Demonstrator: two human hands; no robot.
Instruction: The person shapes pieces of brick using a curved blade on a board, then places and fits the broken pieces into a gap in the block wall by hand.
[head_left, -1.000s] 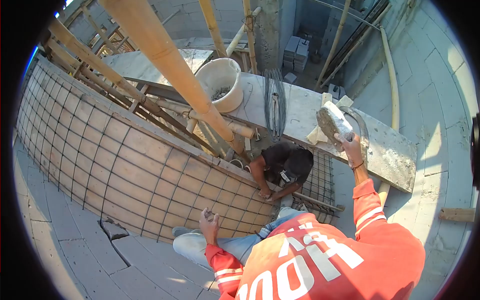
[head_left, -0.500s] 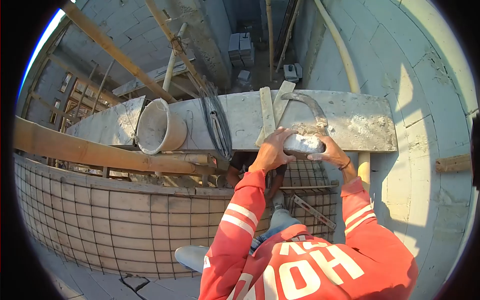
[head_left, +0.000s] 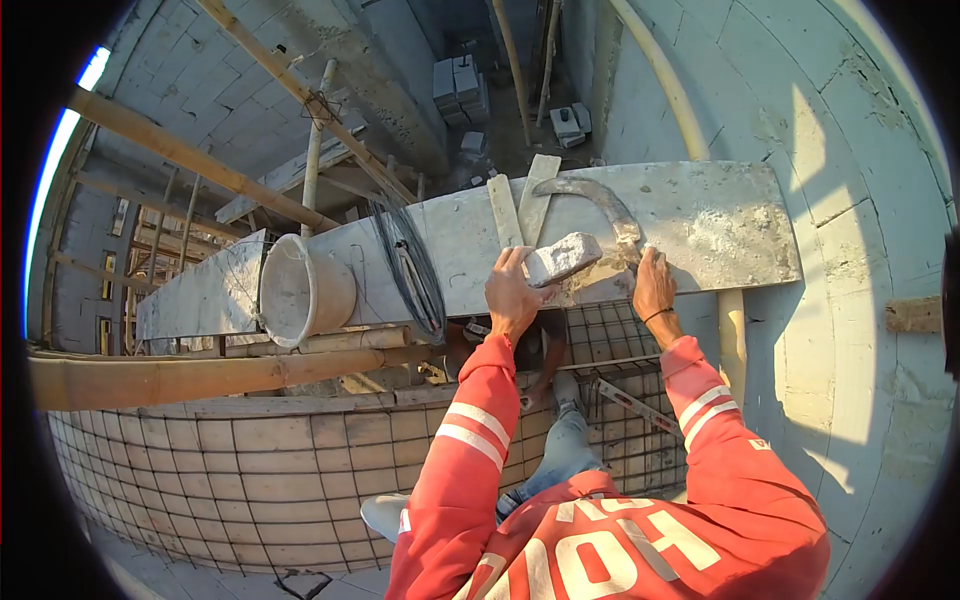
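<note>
My left hand (head_left: 513, 296) is closed on the left end of a rough, whitish chunk of block (head_left: 562, 258), which is tilted over the plank (head_left: 700, 190). At the plank's near edge, my right hand (head_left: 654, 286) is closed round the handle end of a sickle (head_left: 598, 196). Its curved, worn blade lies over the plank and points left, behind the chunk. Two short wooden strips (head_left: 522, 205) lie crossed beyond my left hand. White crumbs and dust cover the plank's right part.
A dirty white bucket (head_left: 335, 290) and a bundle of wire (head_left: 412, 270) are on the plank to the left. Bamboo poles (head_left: 230, 377) cross at left. Below are a rebar mesh (head_left: 290, 440), a spirit level (head_left: 640, 408) and another person's arm (head_left: 552, 350). A block wall (head_left: 850, 270) stands at right.
My right hand has left the chunk and moved down to the sickle's handle. The chunk, now in my left hand alone, has shifted left and tilted. The camera view has turned slightly.
</note>
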